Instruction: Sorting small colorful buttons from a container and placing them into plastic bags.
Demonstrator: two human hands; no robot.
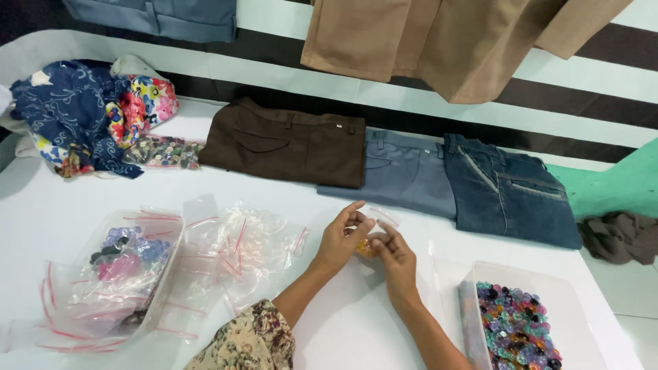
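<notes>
Two hands meet over the white tabletop (pixel 356 322), centre frame. Left hand (pixel 340 241) and right hand (pixel 395 259) each have fingers pinching a small clear zip bag (pixel 378 220); something small and orange (pixel 365 248) sits between the palms, too hidden to tell what it is. Bag is held just above the tabletop, its top edge sticking up past the fingertips, mostly transparent and hard to trace.

Nearest, bottom right: clear plastic tub (pixel 569 294) of mixed-colour buttons (pixel 517 329), cut off by the frame edge. Bottom centre: floral sleeve (pixel 250 339) on the left arm, also cut off.

Left: another clear tub (pixel 161 274) stuffed with small zip bags, red seal strips showing; a few hold purple, pink and dark buttons (pixel 123 253). Beside it, a loose heap of empty zip bags (pixel 240 247) with the same red strips.

Further back: bag of mixed buttons (pixel 164 152) next to a crumpled pile of blue and floral fabric (pixel 82 113). Three folded trousers in a row: brown (pixel 288 144), grey-blue (pixel 404 171), dark denim (pixel 507 192). Dark rag (pixel 620 236) at far right, off the tabletop.

Top edge: tan garment (pixel 439 41) and grey-blue garment (pixel 157 17) hang against a striped wall, both cropped.
</notes>
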